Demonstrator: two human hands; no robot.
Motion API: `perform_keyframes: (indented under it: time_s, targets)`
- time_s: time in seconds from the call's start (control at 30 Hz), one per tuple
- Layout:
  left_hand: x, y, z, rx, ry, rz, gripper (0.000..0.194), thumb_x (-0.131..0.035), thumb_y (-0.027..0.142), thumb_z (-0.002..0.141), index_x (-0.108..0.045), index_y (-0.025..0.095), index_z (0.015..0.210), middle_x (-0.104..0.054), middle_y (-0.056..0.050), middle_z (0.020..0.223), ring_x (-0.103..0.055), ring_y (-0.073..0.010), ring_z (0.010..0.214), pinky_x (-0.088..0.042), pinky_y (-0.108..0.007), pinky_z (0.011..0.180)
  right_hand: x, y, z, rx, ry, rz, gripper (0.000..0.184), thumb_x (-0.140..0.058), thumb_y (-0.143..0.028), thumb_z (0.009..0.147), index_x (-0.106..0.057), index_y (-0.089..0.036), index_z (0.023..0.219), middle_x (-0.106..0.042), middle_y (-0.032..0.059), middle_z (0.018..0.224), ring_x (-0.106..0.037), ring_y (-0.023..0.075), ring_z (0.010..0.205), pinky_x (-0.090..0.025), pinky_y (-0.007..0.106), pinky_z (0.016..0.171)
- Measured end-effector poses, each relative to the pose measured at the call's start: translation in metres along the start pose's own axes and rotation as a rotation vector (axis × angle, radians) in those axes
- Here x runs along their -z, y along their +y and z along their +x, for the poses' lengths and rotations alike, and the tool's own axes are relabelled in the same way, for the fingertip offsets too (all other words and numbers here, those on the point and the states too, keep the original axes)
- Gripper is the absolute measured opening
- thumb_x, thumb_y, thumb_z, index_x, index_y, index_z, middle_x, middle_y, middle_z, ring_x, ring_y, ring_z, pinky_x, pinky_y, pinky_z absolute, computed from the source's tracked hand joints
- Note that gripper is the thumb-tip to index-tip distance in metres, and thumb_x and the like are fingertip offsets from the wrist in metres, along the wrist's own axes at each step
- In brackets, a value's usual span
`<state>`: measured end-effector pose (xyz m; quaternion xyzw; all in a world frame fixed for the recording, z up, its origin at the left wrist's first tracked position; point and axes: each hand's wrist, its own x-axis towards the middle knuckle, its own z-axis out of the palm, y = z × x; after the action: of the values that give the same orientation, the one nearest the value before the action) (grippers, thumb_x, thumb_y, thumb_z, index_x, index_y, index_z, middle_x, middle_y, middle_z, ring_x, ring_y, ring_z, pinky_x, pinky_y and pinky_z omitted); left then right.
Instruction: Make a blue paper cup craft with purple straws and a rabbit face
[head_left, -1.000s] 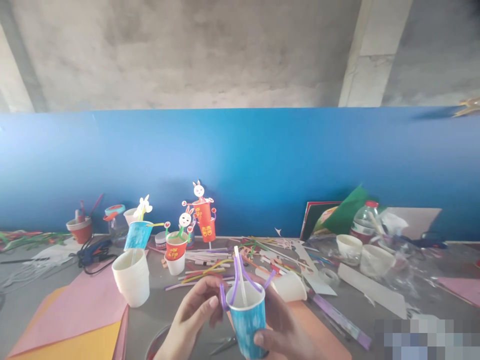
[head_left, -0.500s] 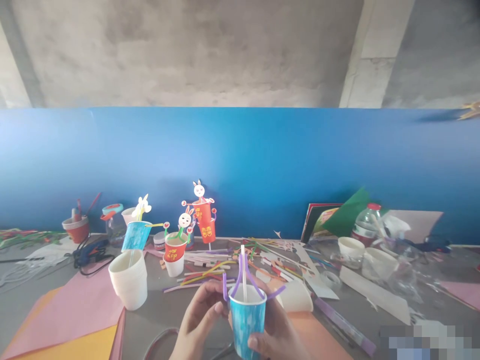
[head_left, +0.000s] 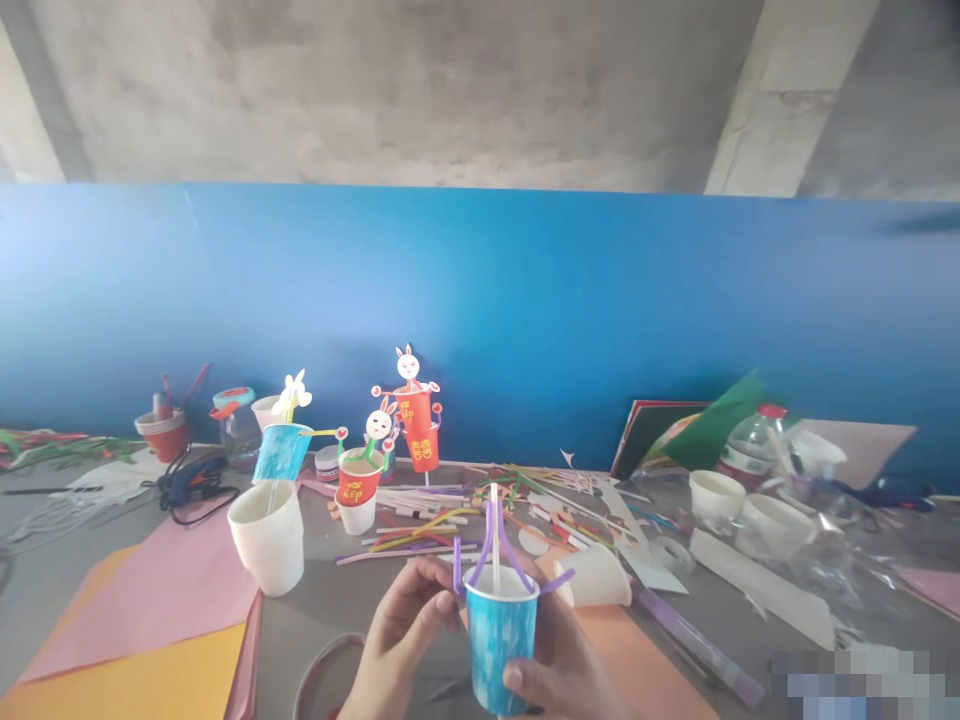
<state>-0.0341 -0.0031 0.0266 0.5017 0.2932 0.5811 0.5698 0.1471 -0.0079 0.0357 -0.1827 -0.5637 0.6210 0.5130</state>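
Gripping the blue cup [head_left: 502,645] upright near centre, the right hand [head_left: 564,655] steadies white and purple straws [head_left: 496,545] standing inside. The left hand [head_left: 401,635] is at its left; whether that grip is closed is unclear. Stacked white cups [head_left: 268,545] stand farther left.

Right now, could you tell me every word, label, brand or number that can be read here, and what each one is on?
"囍", in gold, as best it reads: the lower red cup of the rear rabbit figure.
Gold marks, too blurred to quote surely: its upper red cup and the front rabbit's red cup.
Too small or blurred: the bottle's label and the purple strip.
No writing shows on the held blue cup.
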Motion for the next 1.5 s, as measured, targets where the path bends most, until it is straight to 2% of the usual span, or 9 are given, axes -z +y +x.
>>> perform_keyframes:
  time_s: [0.17,0.37,0.57,0.7,0.8,0.93,1.03,1.23,1.5]
  targets:
    - [-0.002,0.002,-0.001,0.013,0.023,0.016,0.018,-0.072,0.039,0.087,-0.068,0.022,0.085,-0.063,0.002,0.076,-0.056,-0.0139,0.071,-0.047,-0.024,0.071,-0.004,0.005,-0.001,0.013,0.058,0.031,0.084,-0.087,-0.055,0.065,-0.053,-0.033,0.139,-0.07,0.011,0.126,-0.064,0.0351,0.116,-0.05,0.048,0.096]
    - [-0.012,0.002,-0.005,0.108,-0.062,-0.1,0.039,-0.079,0.048,0.078,-0.072,0.028,0.111,-0.073,-0.006,0.113,-0.063,-0.0257,0.107,-0.05,-0.031,0.09,-0.001,0.012,-0.004,0.025,0.117,-0.108,0.091,-0.085,-0.063,0.063,-0.051,-0.029,0.141,-0.07,0.014,0.127,-0.066,0.036,0.113,-0.055,0.044,0.089]
    - [-0.015,-0.009,-0.009,0.199,-0.062,-0.186,0.05,-0.083,0.044,0.075,-0.07,0.032,0.122,-0.073,-0.008,0.126,-0.06,-0.0309,0.123,-0.048,-0.036,0.1,0.006,0.015,-0.009,-0.032,0.095,-0.278,0.09,-0.082,-0.064,0.068,-0.045,-0.031,0.144,-0.069,0.0139,0.129,-0.071,0.0331,0.104,-0.059,0.037,0.075]
    - [-0.013,-0.011,-0.008,0.262,-0.038,-0.309,0.047,-0.083,0.04,0.076,-0.072,0.032,0.121,-0.071,-0.008,0.13,-0.057,-0.0339,0.128,-0.047,-0.04,0.103,0.01,0.031,-0.012,0.018,0.241,-0.307,0.093,-0.08,-0.071,0.064,-0.049,-0.028,0.141,-0.075,0.0131,0.114,-0.074,0.0291,0.086,-0.06,0.036,0.069]
    - [-0.014,-0.009,-0.007,0.3,-0.038,-0.367,0.049,-0.083,0.039,0.077,-0.071,0.031,0.123,-0.072,-0.01,0.129,-0.056,-0.036,0.131,-0.045,-0.045,0.106,0.012,0.033,-0.015,0.075,0.372,-0.344,0.079,-0.077,-0.068,0.07,-0.056,-0.027,0.134,-0.076,0.0095,0.099,-0.072,0.0227,0.071,-0.059,0.032,0.061]
    - [-0.015,-0.006,-0.006,0.261,0.001,-0.401,0.045,-0.084,0.035,0.075,-0.074,0.032,0.118,-0.072,-0.007,0.131,-0.055,-0.0339,0.133,-0.039,-0.043,0.113,0.012,0.013,-0.019,-0.011,0.368,-0.43,0.05,-0.072,-0.054,0.084,-0.062,-0.026,0.125,-0.072,0.0096,0.103,-0.071,0.0212,0.076,-0.061,0.033,0.066]
    - [-0.012,-0.008,-0.007,0.281,0.022,-0.416,0.045,-0.086,0.036,0.072,-0.076,0.03,0.116,-0.075,-0.008,0.126,-0.058,-0.0351,0.13,-0.039,-0.046,0.113,0.006,0.003,-0.018,-0.045,0.408,-0.382,0.037,-0.07,-0.052,0.087,-0.066,-0.025,0.112,-0.072,0.0089,0.096,-0.07,0.0215,0.075,-0.061,0.032,0.061]
    - [-0.001,-0.019,-0.011,0.365,0.143,-0.467,0.047,-0.088,0.039,0.068,-0.077,0.025,0.112,-0.082,-0.011,0.107,-0.068,-0.0381,0.115,-0.04,-0.053,0.11,-0.001,0.003,-0.017,-0.012,0.462,-0.232,0.034,-0.076,-0.051,0.081,-0.07,-0.024,0.101,-0.073,0.0073,0.089,-0.069,0.0219,0.072,-0.058,0.028,0.056]
    - [-0.004,-0.01,-0.011,0.349,0.121,-0.429,0.04,-0.087,0.041,0.07,-0.079,0.03,0.108,-0.081,-0.007,0.111,-0.064,-0.0352,0.121,-0.039,-0.049,0.112,0.014,-0.002,-0.018,0.035,0.455,-0.218,0.021,-0.079,-0.042,0.082,-0.073,-0.022,0.085,-0.069,0.0046,0.082,-0.063,0.0158,0.062,-0.057,0.027,0.056]
